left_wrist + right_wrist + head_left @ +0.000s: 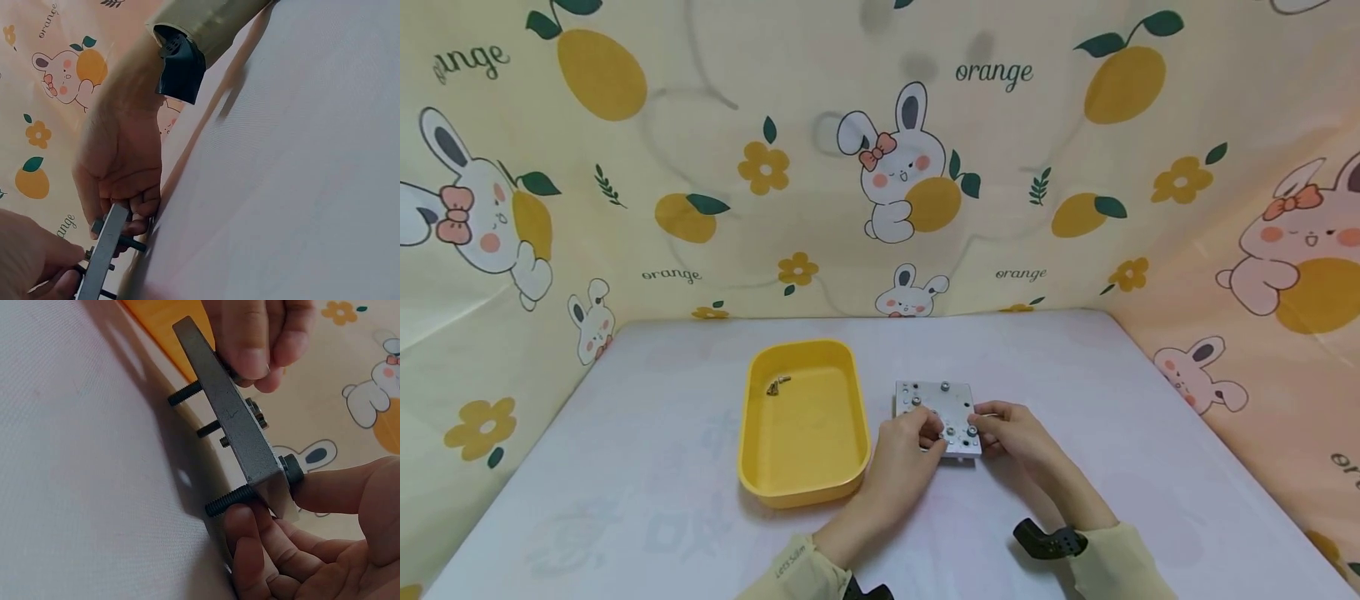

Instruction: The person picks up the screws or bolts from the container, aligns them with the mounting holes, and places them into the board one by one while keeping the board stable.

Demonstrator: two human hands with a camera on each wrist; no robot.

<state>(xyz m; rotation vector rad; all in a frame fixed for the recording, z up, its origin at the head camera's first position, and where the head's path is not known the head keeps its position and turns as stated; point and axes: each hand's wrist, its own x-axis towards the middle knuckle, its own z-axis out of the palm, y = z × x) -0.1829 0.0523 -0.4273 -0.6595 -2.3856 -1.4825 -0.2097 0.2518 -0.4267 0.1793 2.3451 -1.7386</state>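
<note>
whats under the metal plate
Below the metal plate, threaded screw ends jut out, with fingers of the right hand under one end. The plate itself covers its underside face in every view, so that cannot be seen.

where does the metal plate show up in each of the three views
Head: the metal plate sits right of centre, below the middle, its top face showing.
Left wrist: at the bottom, left of centre, seen edge-on.
Right wrist: edge-on, slanting from upper left of centre down past the middle.
Shared landmark: the right hand gripping the plate's edge.
</note>
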